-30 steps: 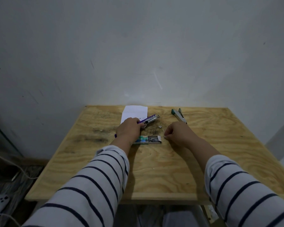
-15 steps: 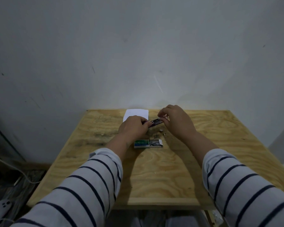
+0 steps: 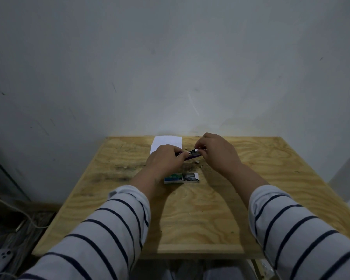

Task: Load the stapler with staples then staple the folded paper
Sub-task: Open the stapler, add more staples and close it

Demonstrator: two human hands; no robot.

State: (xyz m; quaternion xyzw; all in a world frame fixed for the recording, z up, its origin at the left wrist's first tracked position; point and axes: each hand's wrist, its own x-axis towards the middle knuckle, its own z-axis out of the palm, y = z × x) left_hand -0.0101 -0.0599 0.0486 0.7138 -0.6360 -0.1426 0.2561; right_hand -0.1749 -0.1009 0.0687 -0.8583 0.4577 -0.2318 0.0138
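- While the left hand (image 3: 166,159) closes around the rear of the purple stapler (image 3: 191,155), the tool is held just above the plywood table (image 3: 190,209), near its far edge.
- The stapler's long axis runs roughly left to right, tilted slightly away at the right end, so its open metal channel faces the right hand (image 3: 216,151).
- The right hand is the nearer one to the loading end; its fingertips (image 3: 199,147) are pinched together over the channel, apparently on a strip of staples, though the strip itself is too small to make out.
- A staple box (image 3: 181,177) lies open on the table just in front of both hands, its drawer slid out to the right.
- A small loose piece of staples (image 3: 197,162) sits on the wood just beneath the stapler.
- The folded paper (image 3: 166,142) lies flat behind the left hand, partly hidden by it, untouched.
- Judging from this, loading is under way and stapling has not begun; the strip must line up along the channel to drop in.
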